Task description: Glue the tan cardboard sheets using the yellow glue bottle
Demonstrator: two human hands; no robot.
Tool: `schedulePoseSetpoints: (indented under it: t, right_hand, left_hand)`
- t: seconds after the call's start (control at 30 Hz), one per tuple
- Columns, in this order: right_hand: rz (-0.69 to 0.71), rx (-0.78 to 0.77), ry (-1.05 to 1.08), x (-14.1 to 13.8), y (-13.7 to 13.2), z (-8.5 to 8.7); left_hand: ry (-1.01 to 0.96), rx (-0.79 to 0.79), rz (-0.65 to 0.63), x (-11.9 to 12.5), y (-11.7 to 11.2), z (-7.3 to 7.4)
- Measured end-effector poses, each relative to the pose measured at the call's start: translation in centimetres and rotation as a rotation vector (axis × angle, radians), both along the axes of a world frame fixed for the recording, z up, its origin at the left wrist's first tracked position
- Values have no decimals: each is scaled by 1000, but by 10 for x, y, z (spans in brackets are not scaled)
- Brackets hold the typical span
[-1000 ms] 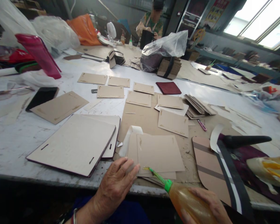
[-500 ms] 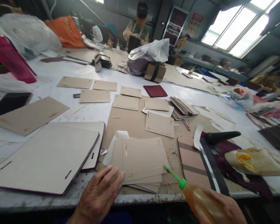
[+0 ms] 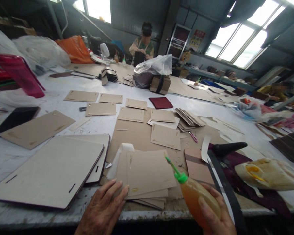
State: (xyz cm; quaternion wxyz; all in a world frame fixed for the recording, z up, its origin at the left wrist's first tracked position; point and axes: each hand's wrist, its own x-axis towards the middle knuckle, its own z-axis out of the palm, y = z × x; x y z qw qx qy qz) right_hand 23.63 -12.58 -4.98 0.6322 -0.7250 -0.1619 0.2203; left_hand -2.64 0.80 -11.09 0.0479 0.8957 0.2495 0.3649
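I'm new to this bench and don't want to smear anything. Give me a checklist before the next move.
1. Bottle gripped in the right hand: ok.
2. Left hand at the card stack, lower-left side: ok.
3. Stack squared up: not ok, edges fanned.
4. Nozzle touching the top card: cannot tell; tip appears by its upper-right corner.
5. Liquid in bottle: ok, amber visible.

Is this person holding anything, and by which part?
The right hand holds a translucent, green-nozzled, amber-filled plastic bottle by its rounded body. The left hand rests on stacked tan rectangular sheets.
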Motion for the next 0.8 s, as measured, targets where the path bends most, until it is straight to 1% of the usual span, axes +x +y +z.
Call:
schedulePoseSetpoints:
  t: [0.1, 0.2, 0.27, 0.3, 0.4, 0.47, 0.5, 0.57, 0.67, 0.8]
  right_hand:
    - [-19, 196, 204, 3, 30, -5]
    - [-51, 273, 287, -5, 48, -10]
    - [-30, 283, 297, -7, 48, -15]
    - [2, 278, 292, -6, 45, -18]
    - [96, 255, 244, 5, 35, -28]
    - [87, 242, 194, 14, 31, -36]
    - [56, 245, 174, 18, 30, -39]
    - [14, 265, 195, 19, 32, -43]
    - [-1, 305, 325, 7, 38, -40]
    - [-12, 336, 372, -20, 47, -23]
  left_hand:
    - [14, -19, 46, -1, -1, 4]
    - [-4, -32, 71, -1, -1, 8]
    - [-64, -77, 115, 2, -1, 12]
    - [-104, -107, 151, 4, -1, 14]
    - [-205, -183, 251, 12, 0, 22]
    - [-238, -225, 299, 15, 2, 25]
    - [-248, -248, 320, 16, 3, 26]
    - [-261, -285, 350, 16, 4, 25]
    - [-263, -289, 349, 16, 4, 23]
    - [-256, -269, 325, 17, 6, 24]
